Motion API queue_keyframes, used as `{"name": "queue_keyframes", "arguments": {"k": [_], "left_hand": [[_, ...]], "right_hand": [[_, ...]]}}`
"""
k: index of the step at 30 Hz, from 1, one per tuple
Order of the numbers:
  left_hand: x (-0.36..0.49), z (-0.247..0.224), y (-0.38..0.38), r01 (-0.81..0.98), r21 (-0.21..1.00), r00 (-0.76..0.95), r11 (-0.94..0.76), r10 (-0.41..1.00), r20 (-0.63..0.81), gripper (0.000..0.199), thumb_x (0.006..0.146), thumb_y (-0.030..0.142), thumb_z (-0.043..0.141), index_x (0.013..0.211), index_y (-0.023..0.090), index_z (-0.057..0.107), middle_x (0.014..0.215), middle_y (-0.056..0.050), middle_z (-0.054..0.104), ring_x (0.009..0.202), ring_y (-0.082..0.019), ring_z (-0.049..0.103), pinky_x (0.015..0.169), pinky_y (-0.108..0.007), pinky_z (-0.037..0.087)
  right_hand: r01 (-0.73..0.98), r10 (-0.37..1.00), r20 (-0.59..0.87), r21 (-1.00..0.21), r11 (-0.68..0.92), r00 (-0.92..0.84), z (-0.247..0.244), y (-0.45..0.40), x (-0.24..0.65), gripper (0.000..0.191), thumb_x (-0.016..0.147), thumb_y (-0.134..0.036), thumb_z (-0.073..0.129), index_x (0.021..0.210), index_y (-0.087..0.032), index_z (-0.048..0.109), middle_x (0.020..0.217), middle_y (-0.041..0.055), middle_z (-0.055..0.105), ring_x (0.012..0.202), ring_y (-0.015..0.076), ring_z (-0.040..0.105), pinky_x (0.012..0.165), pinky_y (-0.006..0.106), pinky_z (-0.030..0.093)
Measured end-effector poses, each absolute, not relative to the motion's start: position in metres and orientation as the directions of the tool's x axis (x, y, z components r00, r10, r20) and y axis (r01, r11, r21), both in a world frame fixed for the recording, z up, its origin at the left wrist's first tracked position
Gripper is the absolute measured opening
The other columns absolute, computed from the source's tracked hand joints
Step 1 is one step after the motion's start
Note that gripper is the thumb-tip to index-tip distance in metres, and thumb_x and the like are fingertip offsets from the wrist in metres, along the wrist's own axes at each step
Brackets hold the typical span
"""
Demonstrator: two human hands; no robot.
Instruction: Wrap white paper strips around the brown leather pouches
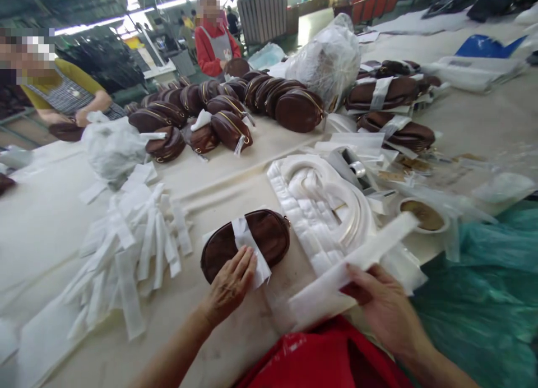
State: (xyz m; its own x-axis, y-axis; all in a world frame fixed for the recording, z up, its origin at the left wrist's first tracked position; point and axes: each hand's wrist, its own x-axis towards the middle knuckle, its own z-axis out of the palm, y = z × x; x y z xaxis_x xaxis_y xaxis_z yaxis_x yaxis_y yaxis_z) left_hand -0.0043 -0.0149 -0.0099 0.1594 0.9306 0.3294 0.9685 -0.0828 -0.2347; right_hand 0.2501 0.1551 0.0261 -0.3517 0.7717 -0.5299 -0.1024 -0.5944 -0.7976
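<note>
A dark brown oval zip bag (271,234) lies flat on the table, a white paper strip (242,231) laid across its middle. My left hand (233,281) rests on the bag's near edge and the strip, fingers stretched out and flat. To the right, my right hand (380,298) pinches a long white strip (357,262) between thumb and fingers, raised above the table's front edge. Just behind that strip lie stacked clear plastic bags (311,248) with a curved white band (357,208) on top.
Loose white strips (126,253) are heaped at left. Many brown bags (294,110) line the back, near a stuffed plastic sack (328,57). A tape roll (422,214) and grey box (351,166) sit right, above green plastic (487,287). Two co-workers (210,46) stand across the table.
</note>
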Motion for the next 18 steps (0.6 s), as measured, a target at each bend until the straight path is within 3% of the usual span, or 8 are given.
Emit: {"name": "queue_keyframes", "arguments": {"k": [3,5,7,11,18], "left_hand": [[-0.005,-0.007,-0.013,0.969,-0.228,0.164,-0.092,0.933,0.322,0.036,0.093,0.01,0.033,0.125,0.007,0.049,0.126,-0.019,0.056,0.126,-0.028,0.047,0.093,-0.036,0.052],[-0.007,-0.003,-0.011,0.971,-0.212,0.177,-0.112,0.931,0.319,0.036,0.093,0.009,0.034,0.125,0.006,0.049,0.124,-0.019,0.058,0.124,-0.028,0.049,0.093,-0.036,0.052],[-0.01,0.0,-0.009,0.972,-0.193,0.19,-0.133,0.928,0.32,0.036,0.092,0.008,0.034,0.125,0.006,0.049,0.121,-0.02,0.059,0.121,-0.028,0.052,0.092,-0.036,0.053],[-0.016,0.005,-0.006,0.98,-0.124,0.184,-0.153,0.933,0.308,0.04,0.091,0.01,0.038,0.13,0.007,0.045,0.121,-0.019,0.059,0.118,-0.026,0.054,0.095,-0.036,0.052],[-0.019,0.011,-0.007,0.983,-0.079,0.18,-0.164,0.934,0.308,0.043,0.089,0.013,0.04,0.132,0.006,0.041,0.121,-0.019,0.059,0.12,-0.027,0.053,0.095,-0.036,0.051]], "right_hand": [[0.034,0.476,-0.657,-0.606,-0.795,-0.584,0.011,0.128,0.199,0.033,0.053,-0.039,0.08,0.071,-0.016,0.063,0.066,-0.0012,0.061,0.058,0.01,0.054,0.052,0.022,0.046],[0.14,0.35,-0.715,-0.529,-0.837,-0.605,0.003,0.114,0.181,0.033,0.053,-0.036,0.081,0.067,-0.015,0.06,0.058,-0.0041,0.055,0.051,0.0059,0.048,0.043,0.017,0.035],[0.218,0.264,-0.745,-0.48,-0.85,-0.613,-0.003,0.104,0.17,0.032,0.055,-0.034,0.079,0.067,-0.015,0.057,0.055,-0.0046,0.055,0.047,0.0057,0.048,0.041,0.016,0.031],[0.297,0.175,-0.753,-0.446,-0.845,-0.634,-0.006,0.092,0.148,0.023,0.064,-0.03,0.072,0.067,-0.015,0.055,0.054,-0.0011,0.059,0.047,0.0095,0.055,0.046,0.019,0.04],[0.303,0.173,-0.688,-0.512,-0.804,-0.704,-0.015,0.083,0.108,0.016,0.066,-0.021,0.063,0.057,-0.015,0.052,0.051,-0.0028,0.054,0.043,0.0064,0.047,0.046,0.019,0.04]]}}
